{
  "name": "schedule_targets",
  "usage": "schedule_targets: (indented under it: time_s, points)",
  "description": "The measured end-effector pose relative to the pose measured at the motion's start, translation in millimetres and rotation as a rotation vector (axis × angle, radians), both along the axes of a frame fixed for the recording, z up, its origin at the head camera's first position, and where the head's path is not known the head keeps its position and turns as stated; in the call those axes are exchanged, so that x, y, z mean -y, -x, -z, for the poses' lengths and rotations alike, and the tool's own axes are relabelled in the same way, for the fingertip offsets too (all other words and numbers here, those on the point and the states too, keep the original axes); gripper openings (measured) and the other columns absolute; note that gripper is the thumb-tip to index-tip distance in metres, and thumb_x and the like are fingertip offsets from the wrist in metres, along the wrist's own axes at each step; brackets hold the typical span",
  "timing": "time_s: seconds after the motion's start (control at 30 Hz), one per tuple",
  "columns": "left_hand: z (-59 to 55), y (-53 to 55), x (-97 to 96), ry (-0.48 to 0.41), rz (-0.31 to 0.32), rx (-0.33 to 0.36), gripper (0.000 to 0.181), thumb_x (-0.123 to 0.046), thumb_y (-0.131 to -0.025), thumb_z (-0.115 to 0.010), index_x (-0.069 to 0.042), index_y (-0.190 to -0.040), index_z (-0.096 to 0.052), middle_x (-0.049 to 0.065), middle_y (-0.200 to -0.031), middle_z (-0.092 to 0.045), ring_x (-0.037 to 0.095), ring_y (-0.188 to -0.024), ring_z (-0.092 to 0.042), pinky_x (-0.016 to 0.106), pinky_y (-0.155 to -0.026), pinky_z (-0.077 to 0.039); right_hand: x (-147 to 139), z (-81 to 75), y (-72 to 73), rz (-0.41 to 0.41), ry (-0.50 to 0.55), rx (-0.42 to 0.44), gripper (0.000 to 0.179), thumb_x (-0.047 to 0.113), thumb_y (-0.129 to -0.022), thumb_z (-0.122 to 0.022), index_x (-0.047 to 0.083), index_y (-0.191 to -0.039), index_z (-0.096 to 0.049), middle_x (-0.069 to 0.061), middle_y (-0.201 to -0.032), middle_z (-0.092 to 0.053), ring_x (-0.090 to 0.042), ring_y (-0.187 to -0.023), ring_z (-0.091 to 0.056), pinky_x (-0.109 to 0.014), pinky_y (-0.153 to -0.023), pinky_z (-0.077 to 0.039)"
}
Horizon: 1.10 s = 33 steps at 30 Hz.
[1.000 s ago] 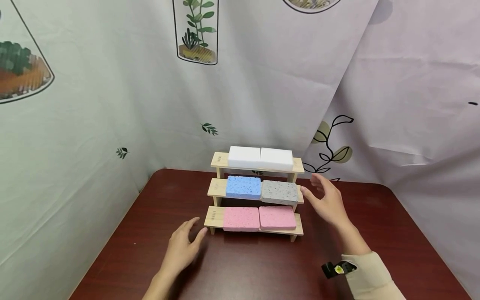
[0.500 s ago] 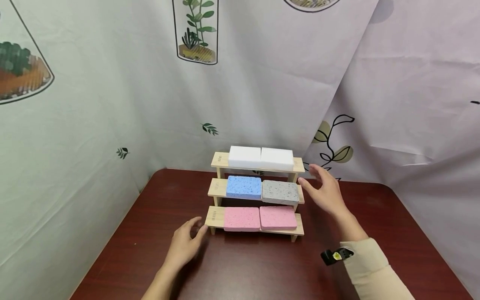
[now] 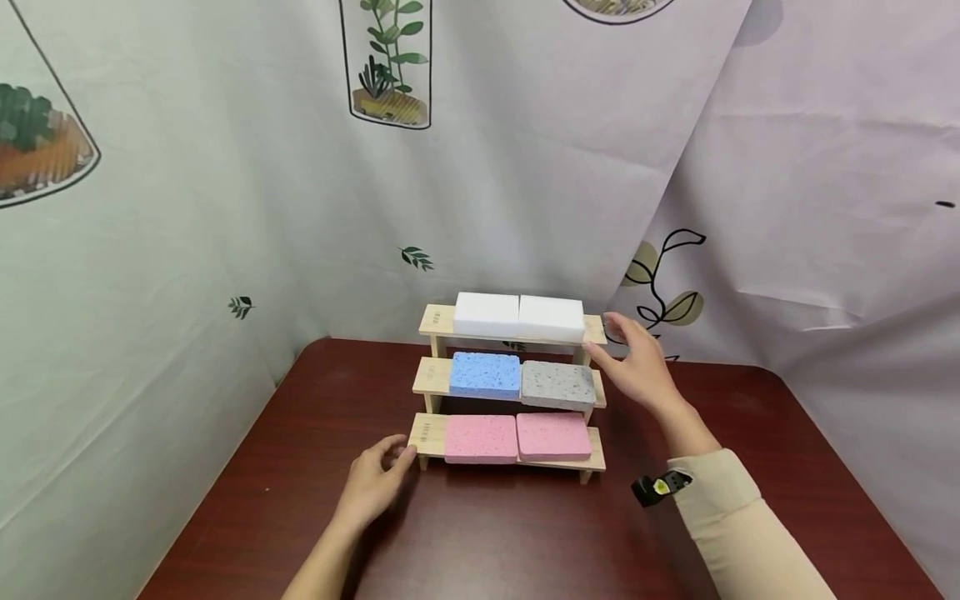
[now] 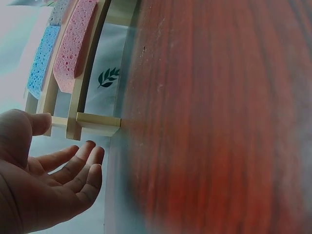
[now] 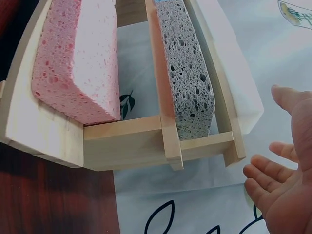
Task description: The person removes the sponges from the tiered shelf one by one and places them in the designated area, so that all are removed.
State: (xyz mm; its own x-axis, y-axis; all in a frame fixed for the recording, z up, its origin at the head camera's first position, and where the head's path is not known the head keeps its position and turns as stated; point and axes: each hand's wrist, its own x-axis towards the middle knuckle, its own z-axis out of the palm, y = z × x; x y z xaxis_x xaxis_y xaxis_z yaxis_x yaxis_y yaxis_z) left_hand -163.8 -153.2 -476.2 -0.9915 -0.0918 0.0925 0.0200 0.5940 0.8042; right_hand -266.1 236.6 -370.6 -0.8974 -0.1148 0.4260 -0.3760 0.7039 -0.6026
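A three-step wooden rack point(image 3: 430, 432) bears sponges in pairs. Two white sponges point(image 3: 552, 317) are on the top step, a blue sponge point(image 3: 484, 373) and a grey sponge point(image 3: 557, 383) on the middle one. The bottom step carries a left pink sponge point(image 3: 481, 438) and a right pink sponge point(image 3: 553, 436). My left hand point(image 3: 372, 480) is at the left end of the bottom step, fingers loosely bent and nothing in its grasp. Beside the right end of the top step is my right hand point(image 3: 637, 364), its thumb and fingers spread apart around empty air.
The rack stands on a dark red-brown table point(image 3: 510, 533) near its back edge. Behind it hangs a pale cloth point(image 3: 525, 183) with printed plants and jars. A black strap point(image 3: 651, 490) is worn at my right sleeve.
My right hand has moved up and leftward, from beside the middle step to the end of the top step. My left hand has shifted slightly closer to the rack. The sponges stay put.
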Motion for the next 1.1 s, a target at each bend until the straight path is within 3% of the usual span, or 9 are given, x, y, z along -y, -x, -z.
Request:
schedule_targets:
  time_s: [0.3,0.5,0.87,1.1]
  points:
    - [3.2,7.1,-2.8,-0.072,-0.034,0.05,0.042,-0.025,-0.101,-0.064,0.008,-0.128,-0.063,0.007,-0.094,-0.07,0.015,-0.08,-0.061,0.033,-0.073,-0.048,5.9,-6.7,12.1,-0.032,-0.059,0.021,0.072,0.037,-0.094,-0.074,-0.002,-0.147,-0.044,-0.025,-0.135,-0.053,-0.043,-0.126,-0.052,-0.059,-0.103,-0.04]
    - [6.2,11.1,-4.9,-0.159,-0.031,0.076,0.043,-0.024,-0.102,-0.062,0.01,-0.128,-0.062,0.011,-0.097,-0.072,0.017,-0.082,-0.066,0.031,-0.071,-0.051,8.8,-15.2,19.4,-0.045,-0.084,0.022,0.074,0.039,-0.093,-0.073,-0.003,-0.147,-0.043,-0.026,-0.136,-0.052,-0.045,-0.123,-0.053,-0.059,-0.101,-0.042]
    - [8.8,18.6,-8.7,-0.199,-0.04,0.092,0.044,-0.025,-0.103,-0.062,0.011,-0.128,-0.062,0.015,-0.103,-0.071,0.021,-0.088,-0.068,0.032,-0.074,-0.052,13.5,-19.7,36.9,-0.045,-0.163,0.137,0.087,0.053,-0.094,-0.067,-0.001,-0.154,-0.035,-0.024,-0.151,-0.042,-0.043,-0.138,-0.039,-0.061,-0.11,-0.032]
    - [11.8,23.2,-10.2,-0.245,-0.038,0.104,0.043,-0.02,-0.102,-0.062,0.014,-0.129,-0.059,0.013,-0.1,-0.07,0.02,-0.087,-0.065,0.03,-0.074,-0.051,16.8,-22.4,46.6,-0.058,-0.204,0.177,0.097,0.054,-0.089,-0.072,-0.004,-0.155,-0.03,-0.029,-0.152,-0.038,-0.045,-0.138,-0.038,-0.061,-0.111,-0.032]
